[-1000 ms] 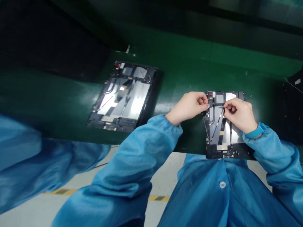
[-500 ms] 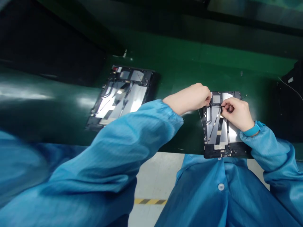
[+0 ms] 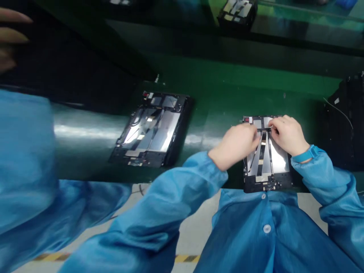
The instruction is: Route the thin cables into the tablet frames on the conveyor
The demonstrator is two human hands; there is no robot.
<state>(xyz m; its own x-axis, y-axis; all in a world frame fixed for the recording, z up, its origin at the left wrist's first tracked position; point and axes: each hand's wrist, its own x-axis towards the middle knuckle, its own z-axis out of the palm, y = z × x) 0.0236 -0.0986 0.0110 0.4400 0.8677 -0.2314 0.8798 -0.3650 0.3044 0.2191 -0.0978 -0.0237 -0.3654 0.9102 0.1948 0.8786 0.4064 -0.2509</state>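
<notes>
Tablet panel (image 3: 267, 167), flat on the green counter (image 3: 227, 81) directly in front of my chest, its lower end at the counter's near edge. Metal back, dark flat cables running lengthwise, black frame strip along the bottom, small boards and a red-marked part at the top.

Against the frame a moment ago: my left hand (image 3: 234, 146) has dropped from the panel's top left corner and now lies lower, over its left edge. My right hand (image 3: 288, 134) has shifted to the top right of the panel. The thin wire that stuck out past that corner no longer shows (it may be under my hand, cannot tell). The view has also tipped up, bringing a farther panel (image 3: 237, 11) into sight at the top.

My right fingers (image 3: 273, 123) are together at a dark strip (image 3: 263, 130) crossing the panel near its top; clamped or only touching, cannot tell. Left fingers (image 3: 251, 132) are curled and blurred, so their state is also unclear.

A second tablet panel (image 3: 150, 131) lies skewed on the counter to my left, well apart. Far left: another person's blurred hand (image 3: 11, 38) and blue sleeve (image 3: 25, 159).
</notes>
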